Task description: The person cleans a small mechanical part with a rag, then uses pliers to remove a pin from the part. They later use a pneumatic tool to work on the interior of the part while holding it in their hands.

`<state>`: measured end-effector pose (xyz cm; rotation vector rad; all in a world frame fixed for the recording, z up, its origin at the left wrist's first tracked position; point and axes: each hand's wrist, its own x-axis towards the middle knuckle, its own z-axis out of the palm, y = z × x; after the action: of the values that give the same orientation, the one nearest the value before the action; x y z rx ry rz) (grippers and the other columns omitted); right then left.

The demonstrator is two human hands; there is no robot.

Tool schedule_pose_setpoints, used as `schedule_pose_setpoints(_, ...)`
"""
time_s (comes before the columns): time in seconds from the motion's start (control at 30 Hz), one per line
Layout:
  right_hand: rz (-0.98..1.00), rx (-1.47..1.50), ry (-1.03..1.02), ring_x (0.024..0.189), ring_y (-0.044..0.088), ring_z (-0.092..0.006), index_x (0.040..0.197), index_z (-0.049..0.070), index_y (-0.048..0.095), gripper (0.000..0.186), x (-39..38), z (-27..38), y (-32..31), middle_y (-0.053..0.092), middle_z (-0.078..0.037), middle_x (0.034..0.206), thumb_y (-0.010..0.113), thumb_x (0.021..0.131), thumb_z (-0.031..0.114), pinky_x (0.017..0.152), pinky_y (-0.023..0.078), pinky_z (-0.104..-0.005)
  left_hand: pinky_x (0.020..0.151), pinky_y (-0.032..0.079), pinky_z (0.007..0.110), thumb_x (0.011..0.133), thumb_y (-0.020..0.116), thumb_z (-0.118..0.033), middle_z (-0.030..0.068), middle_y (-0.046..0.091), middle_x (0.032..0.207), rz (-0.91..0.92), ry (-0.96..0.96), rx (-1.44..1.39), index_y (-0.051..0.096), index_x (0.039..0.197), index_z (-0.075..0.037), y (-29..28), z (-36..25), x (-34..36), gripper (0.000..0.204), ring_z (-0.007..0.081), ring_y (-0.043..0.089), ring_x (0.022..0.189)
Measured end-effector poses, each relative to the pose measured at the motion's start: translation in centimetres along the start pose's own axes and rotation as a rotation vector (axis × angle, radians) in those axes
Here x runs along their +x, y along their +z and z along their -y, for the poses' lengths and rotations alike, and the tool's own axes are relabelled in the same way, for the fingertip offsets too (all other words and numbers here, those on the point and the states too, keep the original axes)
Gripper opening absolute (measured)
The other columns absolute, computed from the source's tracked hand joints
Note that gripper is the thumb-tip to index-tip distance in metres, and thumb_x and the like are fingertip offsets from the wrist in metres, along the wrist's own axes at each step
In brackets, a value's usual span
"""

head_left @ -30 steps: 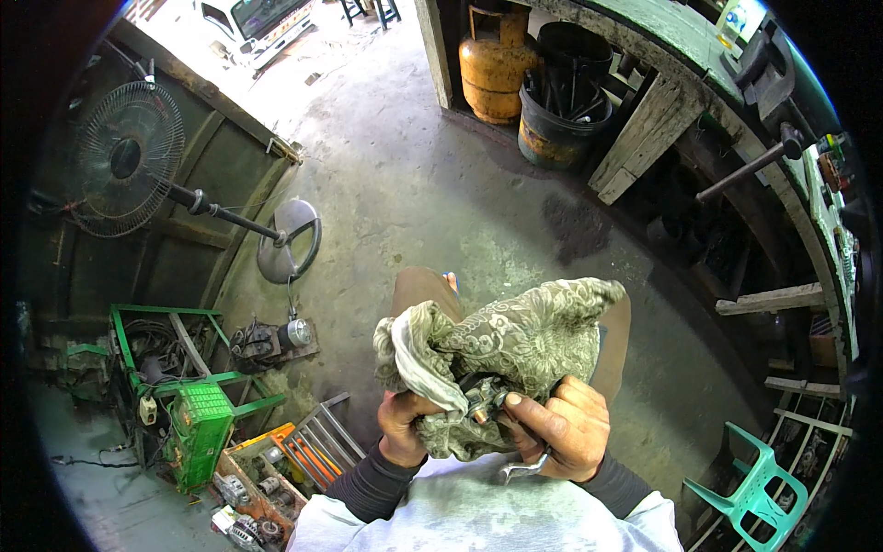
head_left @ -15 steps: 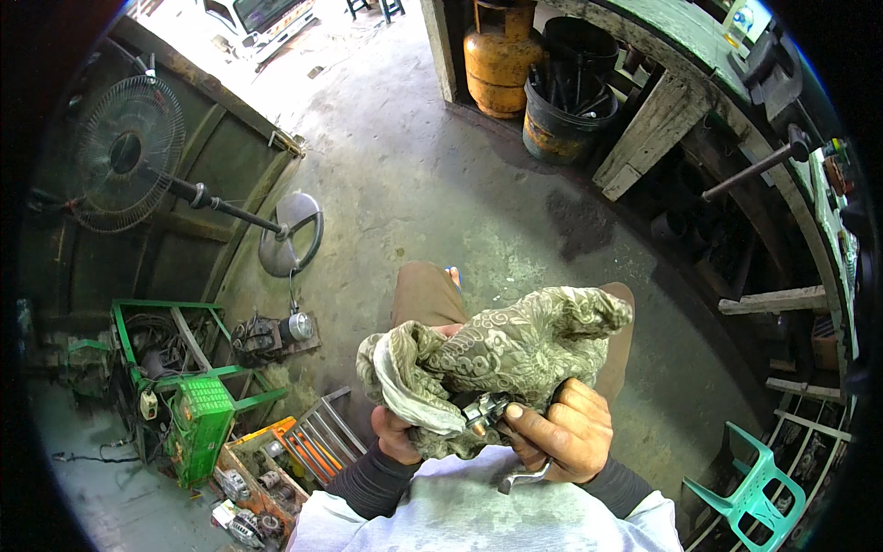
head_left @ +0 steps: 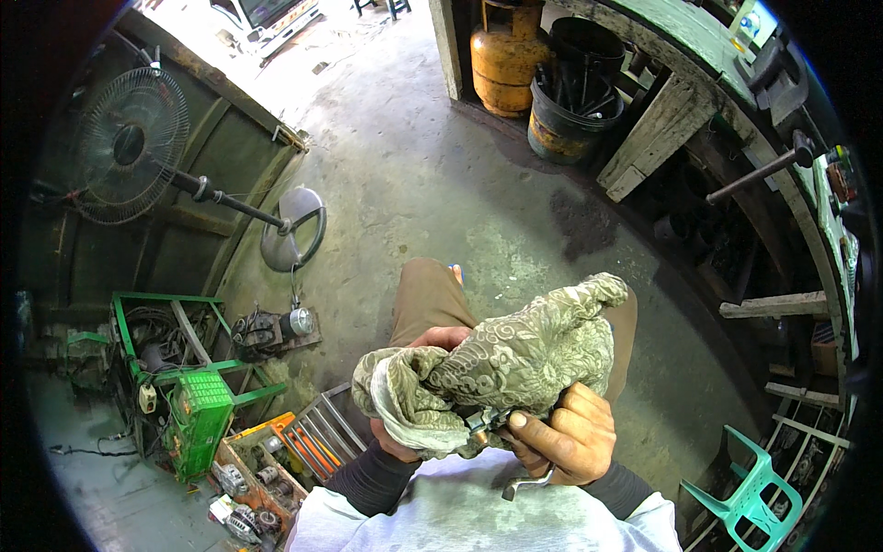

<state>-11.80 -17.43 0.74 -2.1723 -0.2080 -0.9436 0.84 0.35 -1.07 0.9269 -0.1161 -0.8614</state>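
Observation:
A crumpled olive patterned cloth (head_left: 515,354) with a pale edge is bunched over my lap. My left hand (head_left: 440,339) grips it from the left and behind, mostly covered, with fingers showing above and part at lower left. My right hand (head_left: 566,432) grips a small dark metal part (head_left: 487,421) with a brassy fitting at the cloth's lower side, thumb pressed on it. A bent metal lever or tool (head_left: 522,485) sticks down below my right hand; whether it joins the part I cannot tell.
A standing fan (head_left: 129,147) is on the left, above a green metal frame (head_left: 198,423) and box of parts (head_left: 262,478). An orange gas cylinder (head_left: 501,64) and bucket (head_left: 566,124) stand by a worn bench (head_left: 662,129). A teal plastic chair (head_left: 750,492) is at lower right.
The cloth and my left hand have shifted leftward, and more left fingers show over the cloth's upper side. My right hand stays on the metal part, which has moved slightly.

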Motion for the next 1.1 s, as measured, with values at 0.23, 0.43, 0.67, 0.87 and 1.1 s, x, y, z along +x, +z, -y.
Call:
schedule_pose_setpoints(0.23, -0.016, 0.009, -0.002, 0.053, 0.038, -0.0134, 0.117, 0.008, 0.078, 0.045, -0.2, 0.0, 0.2, 0.037, 0.006, 0.061, 0.089, 0.073, 0.007, 0.049, 0.032, -0.031, 0.11, 0.054, 0.043, 0.061, 0.071, -0.089, 0.0212, 0.06, 0.136, 0.007, 0.025, 0.007, 0.046, 0.143, 0.011, 0.2, 0.0, 0.0, 0.131, 0.0281, 0.064, 0.127)
schedule_pose_setpoints(0.43, -0.008, 0.009, -0.018, 0.053, 0.038, -0.0133, 0.12, 0.006, 0.077, 0.05, -0.3, -0.2, 0.2, 0.037, 0.006, 0.062, 0.089, 0.072, 0.01, 0.05, 0.033, -0.0312, 0.115, 0.048, 0.045, 0.065, 0.065, -0.095, 0.0209, 0.048, 0.149, -0.028, -0.033, 0.008, 0.037, 0.152, 0.007, 0.7, 0.0, -0.5, 0.137, 0.0296, 0.055, 0.136)
schedule_pose_setpoints(0.67, 0.004, -0.002, 0.003, 0.053, 0.038, -0.0137, 0.119, 0.006, 0.077, 0.051, -0.2, 0.0, 0.1, 0.036, 0.005, 0.062, 0.09, 0.07, 0.008, 0.05, 0.032, -0.0314, 0.119, 0.043, 0.052, 0.073, 0.061, -0.092, 0.0198, 0.046, 0.155, 0.026, -0.025, 0.005, 0.035, 0.158, -0.001, 0.5, 0.1, -0.5, 0.127, 0.0341, 0.05, 0.141)
schedule_pose_setpoints(0.87, -0.003, -0.016, -0.004, 0.053, 0.038, -0.0143, 0.119, 0.005, 0.077, 0.051, -0.1, 0.0, 0.1, 0.037, 0.005, 0.062, 0.09, 0.07, 0.009, 0.05, 0.032, -0.0318, 0.124, 0.036, 0.058, 0.079, 0.058, -0.09, 0.0161, 0.044, 0.161, 0.102, -0.009, -0.007, 0.036, 0.162, -0.011, 0.0, 0.4, -0.6, 0.117, 0.0374, 0.046, 0.146)
schedule_pose_setpoints(1.1, 0.038, -0.003, 0.021, 0.054, 0.04, -0.0148, 0.118, 0.004, 0.077, 0.048, -0.2, -0.1, -0.2, 0.039, 0.005, 0.062, 0.088, 0.072, 0.008, 0.051, 0.033, -0.0321, 0.117, 0.048, 0.051, 0.089, 0.064, -0.056, 0.0234, 0.058, 0.146, 0.023, 0.118, -0.257, 0.045, 0.15, 0.006, -1.0, 1.6, -1.1, 0.089, 0.0343, 0.061, 0.132)
